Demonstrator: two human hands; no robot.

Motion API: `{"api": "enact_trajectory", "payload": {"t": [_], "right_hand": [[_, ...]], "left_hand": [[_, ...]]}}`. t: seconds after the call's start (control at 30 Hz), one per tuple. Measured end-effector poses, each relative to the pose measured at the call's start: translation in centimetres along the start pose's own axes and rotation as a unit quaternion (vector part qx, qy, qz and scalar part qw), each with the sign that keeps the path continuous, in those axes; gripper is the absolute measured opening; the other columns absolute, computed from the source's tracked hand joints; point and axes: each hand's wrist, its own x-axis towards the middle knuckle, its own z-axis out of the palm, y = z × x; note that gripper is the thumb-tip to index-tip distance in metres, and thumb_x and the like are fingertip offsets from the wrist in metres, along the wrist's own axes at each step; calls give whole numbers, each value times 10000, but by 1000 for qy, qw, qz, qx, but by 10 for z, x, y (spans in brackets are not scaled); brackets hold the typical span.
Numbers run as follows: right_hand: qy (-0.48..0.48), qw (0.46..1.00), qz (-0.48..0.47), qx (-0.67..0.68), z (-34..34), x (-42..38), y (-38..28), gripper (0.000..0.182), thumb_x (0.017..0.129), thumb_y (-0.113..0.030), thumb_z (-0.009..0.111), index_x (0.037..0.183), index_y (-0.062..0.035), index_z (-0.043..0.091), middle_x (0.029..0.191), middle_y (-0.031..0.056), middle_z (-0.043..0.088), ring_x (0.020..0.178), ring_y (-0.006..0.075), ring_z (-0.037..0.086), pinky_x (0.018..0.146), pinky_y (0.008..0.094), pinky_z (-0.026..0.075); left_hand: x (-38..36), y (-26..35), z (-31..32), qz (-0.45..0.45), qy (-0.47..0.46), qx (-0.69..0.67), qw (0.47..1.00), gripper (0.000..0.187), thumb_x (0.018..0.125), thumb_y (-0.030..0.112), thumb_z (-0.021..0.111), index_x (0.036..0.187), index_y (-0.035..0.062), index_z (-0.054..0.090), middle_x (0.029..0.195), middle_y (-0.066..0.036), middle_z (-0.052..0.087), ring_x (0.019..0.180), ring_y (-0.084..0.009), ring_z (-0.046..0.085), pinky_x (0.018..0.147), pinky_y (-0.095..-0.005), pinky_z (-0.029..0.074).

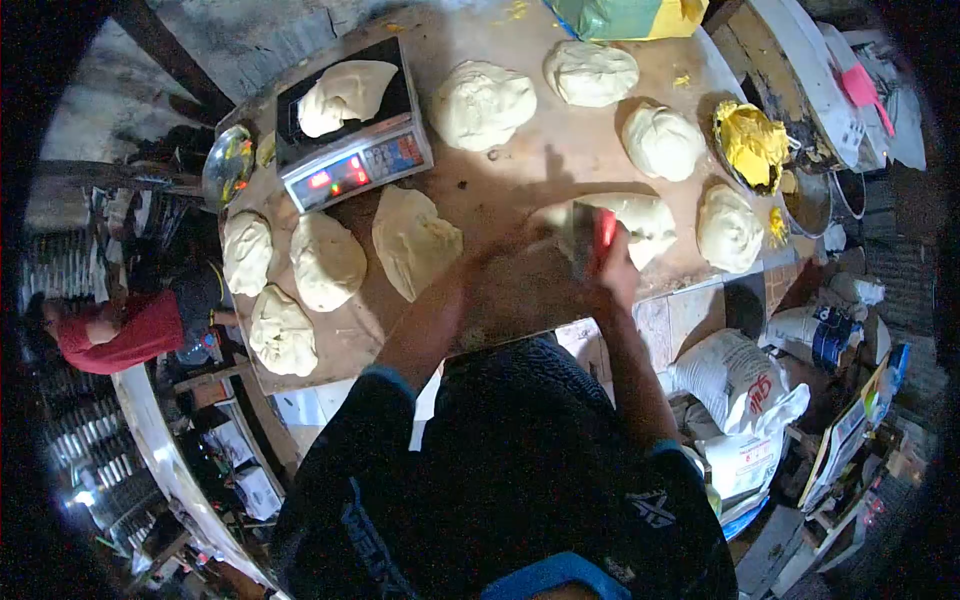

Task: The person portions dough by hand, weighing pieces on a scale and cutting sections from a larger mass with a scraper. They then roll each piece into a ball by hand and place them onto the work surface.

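Note:
My right hand (pixel 615 268) grips the red handle of a dough scraper (pixel 585 235), whose flat blade stands against a long piece of dough (pixel 645 218). My left hand (pixel 515 248) is smeared by motion near the left end of that dough; its fingers cannot be made out. Left of it lies a cut, flattish dough piece (pixel 415 245). Another dough piece (pixel 345 95) rests on the black top of a digital scale (pixel 355 172), whose red display is lit.
Several rounded dough lumps (pixel 485 105) sit around the wooden table (pixel 500 185). A bowl with yellow plastic (pixel 752 145) stands at the right edge, a green and yellow bag (pixel 625 18) at the back. White sacks (pixel 735 380) lie right, below table height. A person in red (pixel 120 330) is far left.

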Motion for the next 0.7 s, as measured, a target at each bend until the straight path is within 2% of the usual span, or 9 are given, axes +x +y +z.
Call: {"api": "enact_trajectory", "payload": {"t": [0.07,0.1,0.17,0.27,0.3,0.4,0.47,0.57,0.7], "right_hand": [[-51,997,-12,-50,21,12,-12,432,848,-182,534,1223,-76,346,1038,295,574,870,500,573,706,542,472],[-98,990,-26,-102,33,17,-17,444,846,-171,526,1233,-61,338,1103,298,553,889,496,571,725,534,480],[-146,982,-36,-119,73,22,10,491,850,-135,498,1300,-46,323,1196,290,505,978,470,558,817,501,472],[-12,944,-298,-139,108,18,9,471,980,-142,322,1438,-88,227,1263,211,495,1048,346,554,910,448,445],[-208,978,23,8,121,40,7,445,986,-150,317,1427,-114,270,1267,215,488,1080,335,543,910,444,449],[-107,984,-140,10,118,49,4,477,942,-151,389,1409,-126,296,1230,255,499,1073,362,547,875,441,469],[19,920,-295,-259,112,52,-6,475,895,-166,453,1350,-112,328,1071,274,572,936,409,600,792,466,501],[-45,957,-56,-282,120,50,25,390,862,-175,509,1220,-89,380,970,233,610,756,421,628,650,480,528],[3,959,-95,-266,115,44,3,306,863,-195,505,1124,-90,384,914,189,635,631,408,630,525,487,517]], "left_hand": [[-19,-86,59,142,218,-401,878,504,830,325,673,1219,38,530,1097,-159,593,949,-271,593,832,-382,498],[-26,-109,67,134,220,-401,879,504,830,325,673,1219,38,530,1097,-159,593,949,-271,593,832,-382,498],[-39,-150,78,85,299,-4,950,400,891,360,585,1094,15,573,1052,-150,625,952,-275,609,861,-406,477],[-120,45,27,-182,221,131,949,466,832,379,648,1107,16,554,1089,-193,602,1001,-287,596,849,-415,484],[-120,33,24,-190,228,128,946,466,832,379,648,1107,16,554,1089,-193,602,1001,-287,596,849,-415,484],[-122,20,-5,-45,278,153,947,489,788,371,684,1108,25,553,1071,-219,599,994,-276,603,798,-410,499],[-134,53,-43,-17,198,-64,978,452,779,309,680,1110,30,552,1049,-180,613,953,-261,610,755,-385,505],[-156,62,-117,215,329,-23,919,343,756,197,652,1024,5,555,941,-159,621,860,-275,613,780,-394,487],[-177,58,-239,246,423,-350,799,350,869,318,508,1045,23,575,982,-82,623,867,-181,598,781,-306,483]]}}
